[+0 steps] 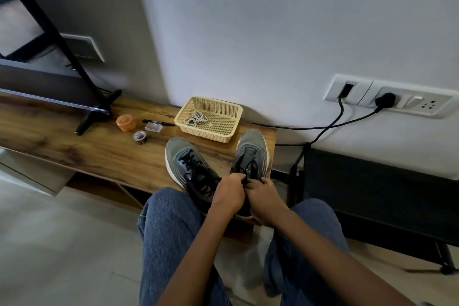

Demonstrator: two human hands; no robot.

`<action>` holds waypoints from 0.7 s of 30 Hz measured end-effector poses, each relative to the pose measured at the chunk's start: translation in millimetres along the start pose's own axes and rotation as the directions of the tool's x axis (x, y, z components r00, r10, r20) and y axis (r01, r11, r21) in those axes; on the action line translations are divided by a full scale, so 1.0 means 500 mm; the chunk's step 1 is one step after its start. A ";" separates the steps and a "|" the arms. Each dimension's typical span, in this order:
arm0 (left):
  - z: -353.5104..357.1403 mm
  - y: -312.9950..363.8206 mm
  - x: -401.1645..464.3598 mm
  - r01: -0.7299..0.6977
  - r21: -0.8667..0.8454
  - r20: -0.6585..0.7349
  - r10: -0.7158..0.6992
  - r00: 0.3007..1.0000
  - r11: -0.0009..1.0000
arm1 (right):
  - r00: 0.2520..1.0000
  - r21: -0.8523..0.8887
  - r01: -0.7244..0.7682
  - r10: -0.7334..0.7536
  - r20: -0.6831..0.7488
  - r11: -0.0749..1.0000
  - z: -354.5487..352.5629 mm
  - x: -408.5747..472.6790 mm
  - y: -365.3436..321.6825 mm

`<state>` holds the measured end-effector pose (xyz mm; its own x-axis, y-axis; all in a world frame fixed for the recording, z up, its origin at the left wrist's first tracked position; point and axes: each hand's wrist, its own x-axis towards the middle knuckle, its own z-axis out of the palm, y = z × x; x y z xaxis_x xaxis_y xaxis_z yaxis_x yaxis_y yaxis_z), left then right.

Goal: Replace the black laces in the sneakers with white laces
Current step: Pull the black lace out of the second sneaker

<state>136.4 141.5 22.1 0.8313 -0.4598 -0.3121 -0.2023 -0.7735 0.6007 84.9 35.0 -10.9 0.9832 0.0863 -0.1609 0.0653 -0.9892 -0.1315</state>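
Two grey sneakers with white soles stand on the wooden table point(104, 154). The left sneaker point(182, 156) still carries its black laces. At the right sneaker point(250, 149), my left hand point(229, 192) and my right hand point(264, 196) meet over the upper part of the tongue, fingers curled and pinching its black lace point(248, 169). The heel of that shoe is hidden behind my hands. A bundle of white laces point(195, 118) lies in the beige plastic basket point(227, 131) behind the shoes.
An orange tub point(126, 122), a black marker point(157, 122), a small clear box point(153, 127) and a tape roll point(139, 136) sit left of the basket. A TV stand leg point(98, 112) rests at the far left. Black cables point(323, 129) run from wall sockets at right.
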 end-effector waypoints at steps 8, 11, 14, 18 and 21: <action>-0.002 -0.007 -0.018 -0.068 0.059 -0.311 0.083 0.947 0.996 | 0.797 0.293 -0.165 0.302 -0.523 0.942 -0.034 -0.019 0.006; 0.002 -0.018 -0.028 0.022 0.296 -0.357 0.089 0.930 0.955 | 0.787 0.532 -0.335 0.542 -0.296 0.777 -0.022 -0.036 0.015; 0.009 -0.025 -0.036 0.099 0.387 -0.315 0.031 0.948 0.917 | 0.824 0.735 -0.403 0.566 0.033 0.545 -0.006 -0.047 0.019; 0.014 -0.014 -0.038 0.084 0.387 -0.272 0.027 0.962 0.918 | 0.782 0.831 -0.349 0.623 0.003 0.433 -0.008 -0.044 0.000; 0.018 -0.006 -0.036 0.057 0.406 -0.257 0.054 0.965 0.912 | 0.722 0.823 -0.260 0.667 -0.181 0.505 -0.023 -0.025 -0.007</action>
<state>117.3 148.1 19.2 0.9242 -0.3734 -0.0799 -0.3472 -0.9087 0.2317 74.4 35.8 3.0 0.7848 -0.6192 -0.0269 -0.3630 -0.4240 -0.8297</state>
